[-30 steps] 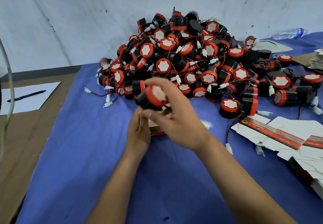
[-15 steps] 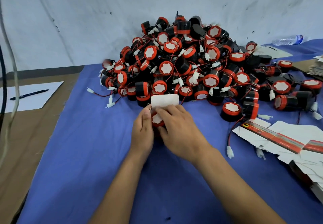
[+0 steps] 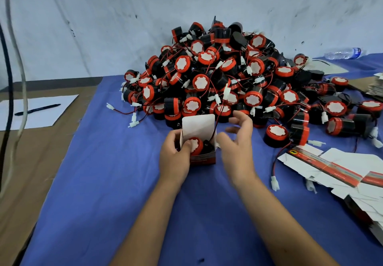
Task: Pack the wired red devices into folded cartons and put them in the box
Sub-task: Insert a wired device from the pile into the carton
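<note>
A small carton (image 3: pixel 204 159) stands open on the blue cloth, its white lid flap upright. Inside it lies a red-and-black wired device (image 3: pixel 196 146), its red wire running up over the rim toward the pile. My left hand (image 3: pixel 175 155) grips the carton's left side, thumb pressing on the device. My right hand (image 3: pixel 238 141) hovers just right of the carton, fingers spread and loosely bent, holding nothing I can see. Behind stands a big heap of wired red devices (image 3: pixel 223 79).
Flat unfolded cartons (image 3: pixel 335 168) lie in a stack at the right. A paper sheet (image 3: pixel 62 108) with a pen (image 3: pixel 37 109) lies on the brown table at left. A water bottle (image 3: pixel 344 53) lies far right by the wall. Dangling cables (image 3: pixel 12 79) hang at left.
The device went from my right hand down into the carton. My right hand then lifted off and moved right; the left hand stays on the carton.
</note>
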A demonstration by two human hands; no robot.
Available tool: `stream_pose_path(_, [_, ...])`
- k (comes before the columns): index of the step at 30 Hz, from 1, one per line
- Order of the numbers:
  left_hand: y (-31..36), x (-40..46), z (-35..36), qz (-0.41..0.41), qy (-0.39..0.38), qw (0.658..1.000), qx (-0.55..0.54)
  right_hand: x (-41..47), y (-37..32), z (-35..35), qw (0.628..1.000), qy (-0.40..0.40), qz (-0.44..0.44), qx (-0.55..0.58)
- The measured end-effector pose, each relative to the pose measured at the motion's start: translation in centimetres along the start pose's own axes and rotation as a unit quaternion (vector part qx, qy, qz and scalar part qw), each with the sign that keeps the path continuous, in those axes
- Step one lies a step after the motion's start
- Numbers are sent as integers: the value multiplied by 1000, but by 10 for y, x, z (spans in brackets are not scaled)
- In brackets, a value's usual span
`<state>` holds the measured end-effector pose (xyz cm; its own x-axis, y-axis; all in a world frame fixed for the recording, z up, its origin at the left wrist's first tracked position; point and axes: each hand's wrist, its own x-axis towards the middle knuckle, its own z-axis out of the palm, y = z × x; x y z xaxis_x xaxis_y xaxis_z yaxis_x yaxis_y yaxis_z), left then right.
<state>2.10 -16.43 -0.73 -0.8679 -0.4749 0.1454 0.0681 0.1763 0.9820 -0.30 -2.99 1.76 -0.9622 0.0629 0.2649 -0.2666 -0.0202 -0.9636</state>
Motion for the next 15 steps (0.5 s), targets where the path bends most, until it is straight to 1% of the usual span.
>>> stream_pose_path(1, [0,0,0,4,3,1000,8,5,-1,-2,998,1,50,32])
stream_pose_path(2, [0,0,1,8,2,1000,14,10,-3,-5,996,-6,76,43])
stream_pose_path(4, [0,0,1,10,2,1000,17,22,-6,-9,994,-32,81,60])
stream_pose_path(6, [-1,1,1,11,6,1000,17,29,-11,-8,994,-45,61,73])
stream_pose_path(7, [-1,0,1,12,6,1000,17,31,-13,-7,998,-40,32,41])
stream_pose_path(9, [-2,0,1,16,5,1000,23,29,-18,-5,995,-21,-59,-71])
stream_pose_path(10, [-2,0,2,17,5,1000,25,27,-20,-5,986,-23,-110,-121])
stream_pose_path(11, [-2,0,2,20,5,999,27,24,-24,-4,972,-43,-158,-170])
stream_pose_path(13, [-3,0,2,31,11,999,37,17,-29,-1,924,-118,-223,-289])
stream_pose_path(15, [-3,0,3,29,19,998,53,12,-32,5,862,-185,-213,-422])
